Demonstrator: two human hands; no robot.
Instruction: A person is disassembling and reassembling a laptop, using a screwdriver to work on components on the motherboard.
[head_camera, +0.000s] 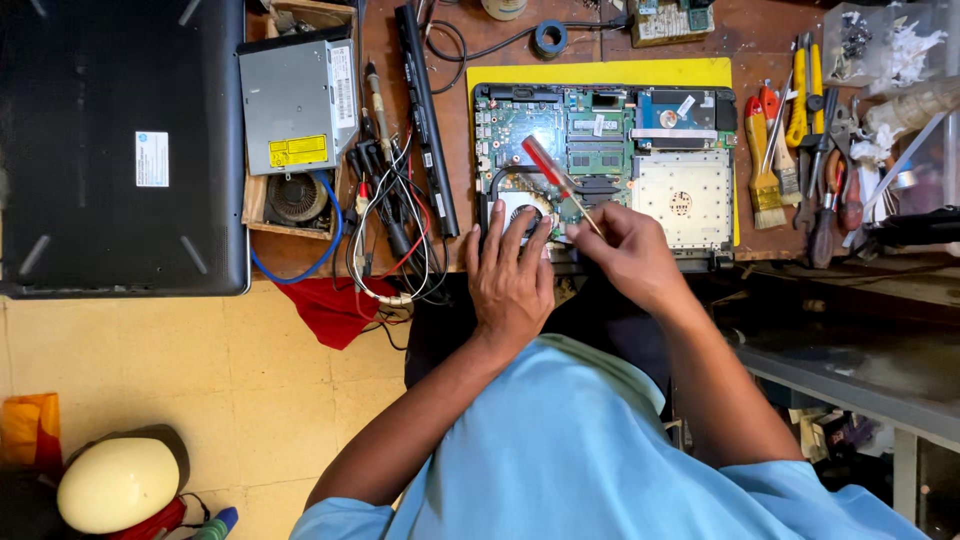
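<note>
An opened laptop base (603, 165) with a green circuit board lies on a yellow mat (600, 72) on the wooden bench. My left hand (509, 277) rests flat, fingers spread, on the round cooling fan (524, 208) at the base's near left corner. My right hand (630, 255) grips a red-handled screwdriver (556, 178). The handle points up and to the left over the board. The shaft runs into my fingers, which hide its tip.
A black laptop lid (120, 140) lies at the left. Beside it are a silver optical drive (298, 105), a long black battery (426, 120) and tangled cables (392, 230). Brushes, pliers and screwdrivers (810, 160) lie at the right. A red cloth (335, 310) hangs off the bench edge.
</note>
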